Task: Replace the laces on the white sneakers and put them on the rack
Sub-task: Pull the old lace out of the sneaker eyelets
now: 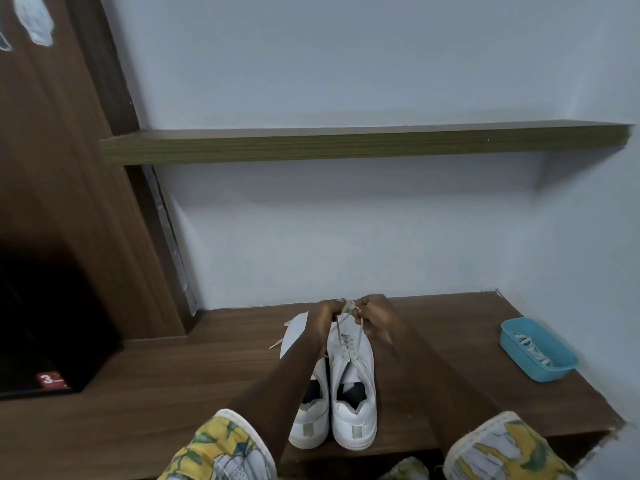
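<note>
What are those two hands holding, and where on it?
The left hand and right hand pinch the lace of one sneaker near its ends, above the toe.

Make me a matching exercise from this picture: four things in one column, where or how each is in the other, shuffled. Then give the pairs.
Things
1. blue tray
2. sneaker on the right
3. sneaker on the left
4. wall shelf

Places or states
A. partly hidden under the left forearm
B. its lace pulled up by the left hand and right hand
C. mounted above the wooden counter
D. holds loose laces, far right of the counter

Pairs: 1-D, 2-B, 3-A, 4-C
</note>
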Available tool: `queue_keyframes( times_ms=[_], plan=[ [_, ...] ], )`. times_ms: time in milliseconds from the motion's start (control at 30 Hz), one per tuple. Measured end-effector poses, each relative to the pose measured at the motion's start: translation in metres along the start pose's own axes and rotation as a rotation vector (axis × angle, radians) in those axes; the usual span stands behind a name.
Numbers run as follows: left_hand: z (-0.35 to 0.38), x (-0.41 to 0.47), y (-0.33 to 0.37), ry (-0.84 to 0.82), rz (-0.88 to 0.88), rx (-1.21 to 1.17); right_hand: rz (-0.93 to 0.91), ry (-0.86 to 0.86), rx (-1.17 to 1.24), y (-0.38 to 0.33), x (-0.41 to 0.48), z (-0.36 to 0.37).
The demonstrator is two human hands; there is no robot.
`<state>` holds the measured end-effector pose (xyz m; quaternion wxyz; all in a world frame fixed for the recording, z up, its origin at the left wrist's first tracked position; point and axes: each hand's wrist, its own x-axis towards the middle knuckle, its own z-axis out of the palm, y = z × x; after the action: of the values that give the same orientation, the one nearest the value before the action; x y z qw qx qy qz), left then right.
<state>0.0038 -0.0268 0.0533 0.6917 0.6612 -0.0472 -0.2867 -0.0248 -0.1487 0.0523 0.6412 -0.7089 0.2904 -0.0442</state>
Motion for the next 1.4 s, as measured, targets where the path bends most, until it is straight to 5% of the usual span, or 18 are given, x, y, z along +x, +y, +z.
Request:
queue_keyframes(
  times_ms=[867,1267,1400],
  plan=[
    [-0.001,0.007,0.106,0.216,0.190,-0.152,-0.203,0.185,0.224,-0.115,-0.026,-0.051],
    [0.026,0.003,0.194,0.228,0.415,-0.003,-0.441,0.237,0.164,-0.185,-0.031,-0.070],
    [0.029,0.001,0.192,0.249,0.494,0.304,-0.520,0.294,-0.057,-0.186,-0.031,-0.074]
  ],
)
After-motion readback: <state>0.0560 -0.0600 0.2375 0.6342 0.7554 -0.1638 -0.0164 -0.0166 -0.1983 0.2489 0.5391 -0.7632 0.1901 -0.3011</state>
